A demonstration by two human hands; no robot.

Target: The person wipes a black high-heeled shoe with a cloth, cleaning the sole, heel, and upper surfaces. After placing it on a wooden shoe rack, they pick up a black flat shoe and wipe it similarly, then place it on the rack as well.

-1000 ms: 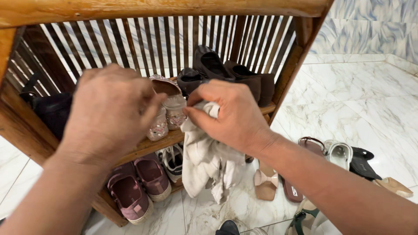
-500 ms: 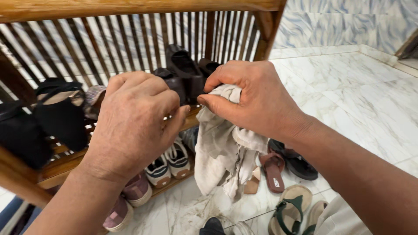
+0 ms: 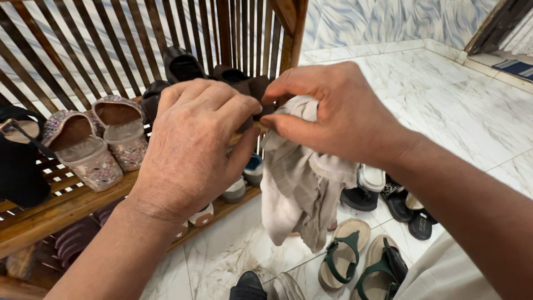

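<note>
Since the earlier pictures our view has swung rightward: the wooden shoe rack (image 3: pixel 66 205) now sits further left, and more sandals (image 3: pixel 355 261) on the marble floor (image 3: pixel 444 105) have come into sight. Our left hand (image 3: pixel 191 144) has closed toward our right hand (image 3: pixel 333 116), and the pale cloth (image 3: pixel 294 189) has shifted with them.

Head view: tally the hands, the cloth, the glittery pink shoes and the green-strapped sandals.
Hands: 2 (left hand, right hand)
Cloth: 1
Glittery pink shoes: 2
Green-strapped sandals: 2
Total: 7
</note>
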